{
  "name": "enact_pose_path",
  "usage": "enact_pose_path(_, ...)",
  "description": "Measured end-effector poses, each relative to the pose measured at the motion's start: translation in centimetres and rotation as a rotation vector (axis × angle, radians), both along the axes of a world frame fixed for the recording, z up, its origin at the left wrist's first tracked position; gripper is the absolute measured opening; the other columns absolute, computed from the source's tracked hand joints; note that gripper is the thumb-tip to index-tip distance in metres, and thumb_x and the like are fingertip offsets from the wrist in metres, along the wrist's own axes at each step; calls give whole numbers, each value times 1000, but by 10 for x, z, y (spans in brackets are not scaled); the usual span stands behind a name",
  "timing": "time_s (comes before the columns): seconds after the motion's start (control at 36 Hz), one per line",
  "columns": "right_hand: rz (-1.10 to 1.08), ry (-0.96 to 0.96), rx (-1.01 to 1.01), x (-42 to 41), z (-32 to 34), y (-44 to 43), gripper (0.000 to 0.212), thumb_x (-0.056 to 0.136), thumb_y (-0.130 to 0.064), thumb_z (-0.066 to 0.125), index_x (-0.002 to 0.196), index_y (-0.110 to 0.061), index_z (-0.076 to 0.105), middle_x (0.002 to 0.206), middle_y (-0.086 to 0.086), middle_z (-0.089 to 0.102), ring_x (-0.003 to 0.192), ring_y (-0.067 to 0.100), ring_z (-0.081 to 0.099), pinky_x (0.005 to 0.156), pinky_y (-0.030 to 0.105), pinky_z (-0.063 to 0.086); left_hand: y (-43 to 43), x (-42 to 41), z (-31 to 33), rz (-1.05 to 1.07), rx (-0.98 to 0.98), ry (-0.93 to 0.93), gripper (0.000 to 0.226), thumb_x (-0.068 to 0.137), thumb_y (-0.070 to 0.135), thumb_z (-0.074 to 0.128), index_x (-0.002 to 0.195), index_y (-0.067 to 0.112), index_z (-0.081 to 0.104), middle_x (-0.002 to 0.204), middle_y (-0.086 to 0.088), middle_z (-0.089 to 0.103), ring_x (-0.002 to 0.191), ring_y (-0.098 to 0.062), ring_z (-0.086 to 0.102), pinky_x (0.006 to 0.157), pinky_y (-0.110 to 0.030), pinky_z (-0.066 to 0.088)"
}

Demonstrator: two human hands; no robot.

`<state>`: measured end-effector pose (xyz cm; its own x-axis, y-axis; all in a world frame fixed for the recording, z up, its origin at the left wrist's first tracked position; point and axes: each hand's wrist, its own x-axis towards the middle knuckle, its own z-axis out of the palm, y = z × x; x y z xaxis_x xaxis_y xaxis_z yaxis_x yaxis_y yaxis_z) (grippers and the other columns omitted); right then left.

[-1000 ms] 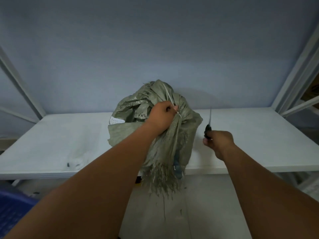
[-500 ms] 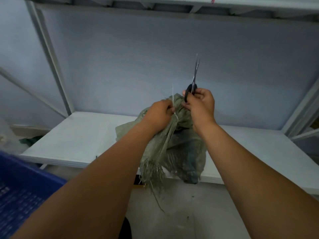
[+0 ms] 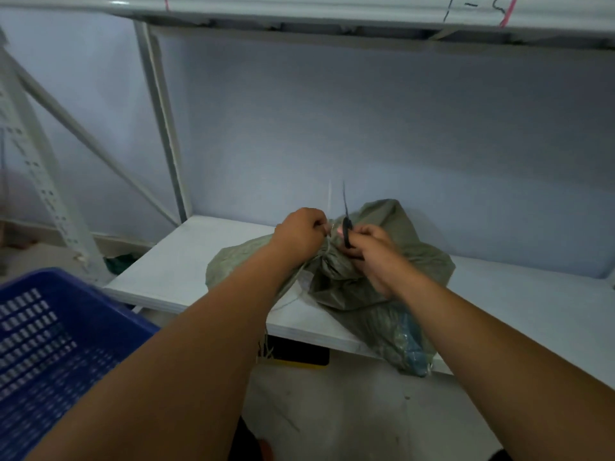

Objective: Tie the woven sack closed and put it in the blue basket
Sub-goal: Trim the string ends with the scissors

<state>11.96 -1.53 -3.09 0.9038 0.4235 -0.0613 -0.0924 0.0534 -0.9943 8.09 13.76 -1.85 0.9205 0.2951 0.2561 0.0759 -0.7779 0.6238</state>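
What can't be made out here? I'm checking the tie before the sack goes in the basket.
All in the head view:
- Knot at the woven sack neck: covered by the left hand and right hand.
- Scissors: handles hidden in the right hand; blades thin and blurred, open or closed unclear.
- String: too thin to follow.
- Blue basket: cut off by the left edge; its inside is unseen.

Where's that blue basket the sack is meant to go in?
The blue basket sits at the lower left of the head view, beside the left end of the white shelf, left of the woven sack and both hands.
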Motion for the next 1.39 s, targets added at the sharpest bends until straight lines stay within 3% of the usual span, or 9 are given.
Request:
enact_pose_path(0.19,109,98,108,-2,0,1,24,91,-15,71,106,-7,54,77,7,66,66,12,69,58,23,56,15,-9,0,-99,-136,-19,20,100,13,58,83,5,66,77,-2,59,73,-15,52,64,-25,39)
enact_pose_path(0.33,103,65,103,0,0,-2,22,87,-22,75,96,-13,57,67,-1,68,62,11,65,60,24,56,15,-12,0,-178,-196,-6,23,99,16,61,89,-3,69,81,-8,63,71,-13,55,65,-21,44)
enact_pose_path(0.44,-161,-63,192,3,0,0,25,86,-11,77,100,-14,56,90,10,68,71,15,68,70,33,61,11,-10,7,-224,-192,1,26,100,21,62,90,-1,70,78,-6,64,69,-11,55,64,-16,45)
enact_pose_path(0.61,-196,-82,337,7,12,10,47,83,9,73,116,-12,47,93,12,69,80,24,70,83,42,61,2,-9,10,-272,-123,85,23,98,21,64,91,1,72,91,-19,70,75,-13,57,72,-23,46)
enact_pose_path(0.83,-261,-67,242,11,19,13,51,83,19,63,123,-9,49,80,11,71,61,23,69,63,45,63,-6,-8,11,-246,-132,59,18,97,14,64,90,1,74,90,-16,71,79,-14,58,74,-26,46)
enact_pose_path(1.03,-251,-30,141,10,25,13,55,82,21,63,126,-10,51,79,7,68,67,20,72,74,43,64,-7,-8,9,-239,-151,53,19,97,18,66,89,4,75,94,-19,72,79,-16,58,73,-24,47)
enact_pose_path(1.22,-335,10,147,11,25,16,49,82,22,54,118,-11,52,76,18,70,59,27,69,67,47,64,-10,-10,12,-246,-143,74,20,96,17,67,76,18,71,65,8,58,56,-1,46,54,-10,37)
enact_pose_path(1.31,-352,25,145,10,26,16,45,82,22,54,116,-8,55,73,17,70,54,24,67,57,38,62,-9,-11,13,-268,-169,101,27,95,19,68,69,25,70,61,9,57,51,3,46,52,-8,37)
enact_pose_path(1.39,-374,60,149,12,27,17,38,84,21,56,115,-2,59,73,16,70,55,23,70,52,28,58,-9,-13,13,-278,-180,152,15,91,20,73,77,19,77,74,-1,69,64,-3,55,62,-17,45)
